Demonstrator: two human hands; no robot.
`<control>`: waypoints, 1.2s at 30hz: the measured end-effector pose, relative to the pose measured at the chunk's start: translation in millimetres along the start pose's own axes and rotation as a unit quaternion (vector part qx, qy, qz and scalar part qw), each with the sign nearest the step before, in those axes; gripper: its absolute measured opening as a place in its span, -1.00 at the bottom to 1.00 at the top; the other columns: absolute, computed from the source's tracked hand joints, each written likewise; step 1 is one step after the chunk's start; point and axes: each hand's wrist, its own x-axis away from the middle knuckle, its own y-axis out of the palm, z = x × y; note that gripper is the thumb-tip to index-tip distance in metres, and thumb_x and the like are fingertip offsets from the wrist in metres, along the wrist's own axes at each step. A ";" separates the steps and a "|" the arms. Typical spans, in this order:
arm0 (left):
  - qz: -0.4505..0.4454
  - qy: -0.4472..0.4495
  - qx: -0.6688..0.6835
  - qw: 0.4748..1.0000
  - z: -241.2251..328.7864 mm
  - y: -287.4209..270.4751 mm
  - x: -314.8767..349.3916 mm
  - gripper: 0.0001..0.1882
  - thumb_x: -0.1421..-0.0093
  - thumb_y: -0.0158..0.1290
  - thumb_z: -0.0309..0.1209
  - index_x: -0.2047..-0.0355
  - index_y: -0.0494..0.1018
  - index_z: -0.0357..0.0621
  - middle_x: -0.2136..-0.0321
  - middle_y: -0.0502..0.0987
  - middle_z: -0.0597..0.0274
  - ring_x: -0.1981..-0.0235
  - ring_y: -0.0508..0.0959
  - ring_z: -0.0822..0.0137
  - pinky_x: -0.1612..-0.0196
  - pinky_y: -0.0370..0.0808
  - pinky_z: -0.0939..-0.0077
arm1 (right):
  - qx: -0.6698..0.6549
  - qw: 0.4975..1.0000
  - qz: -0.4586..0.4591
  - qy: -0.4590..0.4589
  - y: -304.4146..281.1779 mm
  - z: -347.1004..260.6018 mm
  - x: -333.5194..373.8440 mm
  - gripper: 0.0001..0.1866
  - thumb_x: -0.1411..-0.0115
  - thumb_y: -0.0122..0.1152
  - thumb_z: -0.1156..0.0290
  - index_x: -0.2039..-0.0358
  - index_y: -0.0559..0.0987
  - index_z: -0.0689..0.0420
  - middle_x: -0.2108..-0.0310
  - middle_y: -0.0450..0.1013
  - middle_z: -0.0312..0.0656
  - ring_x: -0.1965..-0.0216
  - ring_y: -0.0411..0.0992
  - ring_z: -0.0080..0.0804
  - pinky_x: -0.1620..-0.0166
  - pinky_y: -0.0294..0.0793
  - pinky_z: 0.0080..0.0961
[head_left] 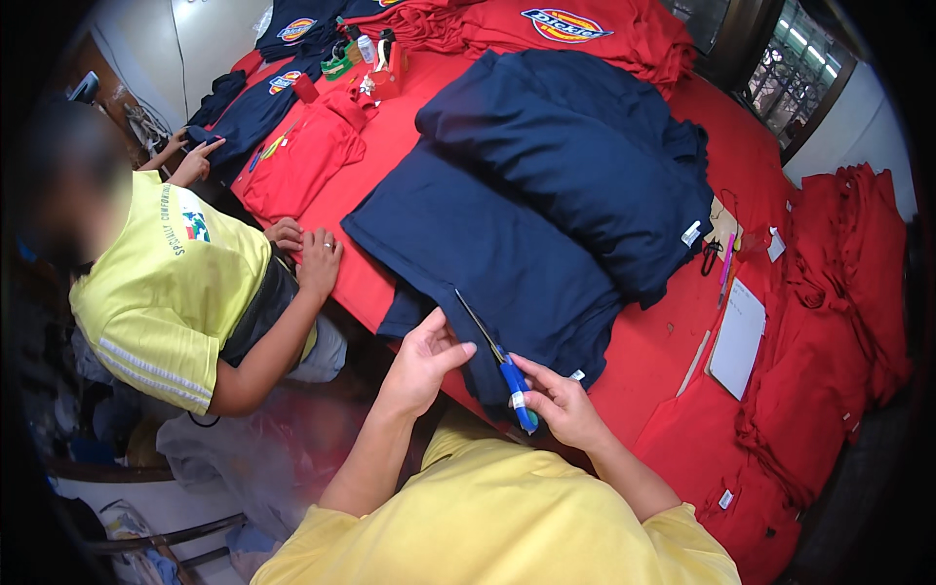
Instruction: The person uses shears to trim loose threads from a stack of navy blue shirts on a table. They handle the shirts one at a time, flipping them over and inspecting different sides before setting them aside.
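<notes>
My right hand (561, 405) grips a pair of blue-handled scissors (517, 385), their slim metal blades pointing up and left. Under the blades spreads a dark navy garment (487, 244), lying flat at the table's front edge. My left hand (419, 366) is at that garment's near edge, left of the blades. Its thumb and fingers are apart, and nothing shows between them. Behind the flat part rises a thick, folded heap of navy cloth (575, 166). A small white label (577, 375) shows near my right fingers.
A person in a yellow shirt (185, 283) stands close on my left, hands at the red-covered table's (390, 127) edge. Red garments (829, 292) pile up at right, beside a white notepad (738, 336) and a pink pen (727, 256). Small bottles (366, 49) stand far back.
</notes>
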 end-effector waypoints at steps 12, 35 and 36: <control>0.002 -0.009 -0.086 0.996 19.4 -13.6 -14.1 -0.52 -0.13 -0.01 -0.68 -0.10 0.27 -0.35 0.06 0.45 0.18 0.05 0.45 0.42 -0.03 0.38 0.53 | 0.038 0.998 0.041 -0.018 10.4 -19.9 -27.3 -0.43 -0.18 0.15 0.47 -0.22 0.29 0.18 0.25 0.52 -0.15 0.26 0.44 -0.57 0.08 0.43 -0.56; 0.028 -0.017 -0.028 0.999 43.0 -39.7 -49.0 -0.74 -0.15 0.03 -0.61 0.12 0.43 -0.24 0.30 0.44 0.37 0.33 0.40 0.60 0.21 0.34 0.73 | 0.068 0.988 0.083 -0.113 23.9 -13.8 -72.3 -0.45 -0.20 0.13 0.45 -0.22 0.31 0.11 0.40 0.51 -0.24 0.46 0.41 -0.61 0.31 0.45 -0.59; 0.031 -0.018 -0.030 0.999 45.5 -37.3 -48.0 -0.75 -0.16 0.03 -0.60 0.13 0.43 -0.24 0.30 0.44 0.37 0.33 0.40 0.60 0.21 0.33 0.73 | 0.051 0.995 0.069 -0.057 21.7 -26.1 -72.1 -0.45 -0.20 0.13 0.45 -0.22 0.31 0.11 0.38 0.51 -0.23 0.45 0.41 -0.60 0.29 0.46 -0.58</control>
